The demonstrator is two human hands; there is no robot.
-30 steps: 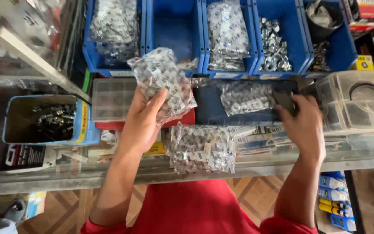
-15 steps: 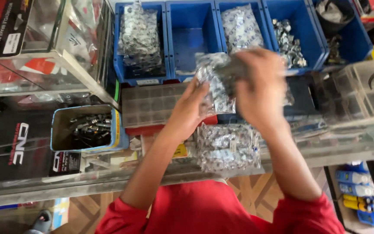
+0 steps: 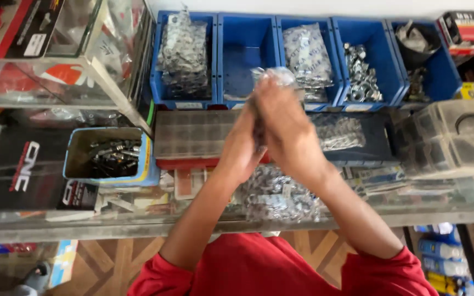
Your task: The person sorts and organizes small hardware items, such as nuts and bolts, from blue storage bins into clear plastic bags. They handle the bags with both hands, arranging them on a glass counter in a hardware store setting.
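Your two hands meet above the glass counter [image 3: 83, 227], pressed together around a clear plastic bag of small metal parts [image 3: 272, 77]. The right hand [image 3: 286, 129] lies over the top with its fingers wrapped shut on the bag; the left hand [image 3: 241, 156] closes against it from below and the left side. Only the bag's crumpled top shows, poking out beyond your fingertips toward the row of blue bins; the rest is hidden between your palms.

The bag's long axis runs away from you, roughly in line with your forearms, and its free end points at the boundary between the empty blue bin [image 3: 246, 55] and the neighbouring bin that holds a bagged lot of hardware [image 3: 307, 52]. Both bins lie just beyond the grip; the right hand sits nearer to them, the left a little lower and closer to your body.

Directly beneath your wrists a second bag of metal parts [image 3: 278, 197] rests flat on the glass, well apart from the held one. A clear compartment organiser [image 3: 190, 134] sits to the left of your hands, and a small open box of dark fittings [image 3: 108, 156] farther left.
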